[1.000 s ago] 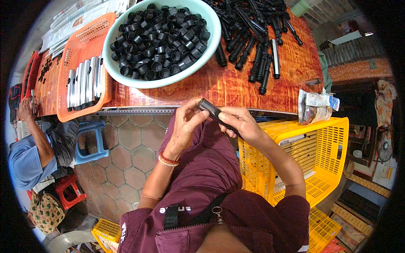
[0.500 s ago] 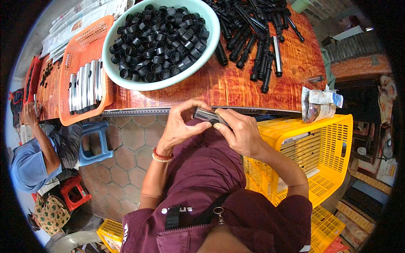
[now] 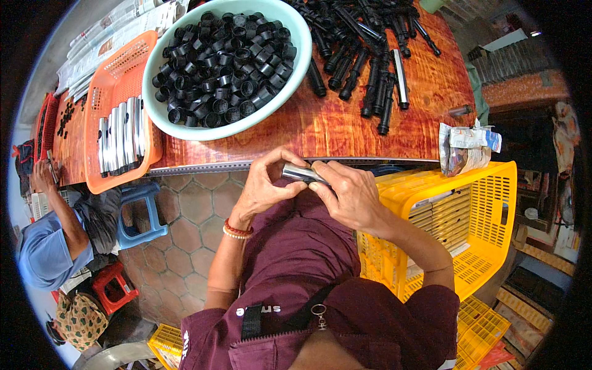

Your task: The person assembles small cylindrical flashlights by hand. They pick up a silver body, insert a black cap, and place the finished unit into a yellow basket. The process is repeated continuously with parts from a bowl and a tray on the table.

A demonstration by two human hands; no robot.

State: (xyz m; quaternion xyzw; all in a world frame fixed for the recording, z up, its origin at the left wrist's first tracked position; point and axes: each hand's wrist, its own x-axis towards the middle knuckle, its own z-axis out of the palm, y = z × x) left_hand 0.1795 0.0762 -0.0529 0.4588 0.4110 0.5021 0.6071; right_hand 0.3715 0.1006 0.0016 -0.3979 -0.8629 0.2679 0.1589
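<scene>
Between both hands, just in front of the table edge, I hold a short silver metal tube with a dark end. My left hand curls thumb and fingers around its left end. Thumb and fingers of my right hand pinch the right end, covering much of it. Beyond my hands stands a pale green basin heaped with black plastic rings. Long black plastic rods lie piled on the table to its right, with a silver-faced piece among them.
An orange basket with silver tubes sits left of the basin. A newspaper-wrapped bundle rests at the table's right edge, above a yellow crate holding long pieces. At far left another person works near blue and red stools.
The tube has turned slightly in my fingers and shows more of its bright silver side. The view has shifted a little; both hands keep their grip.
</scene>
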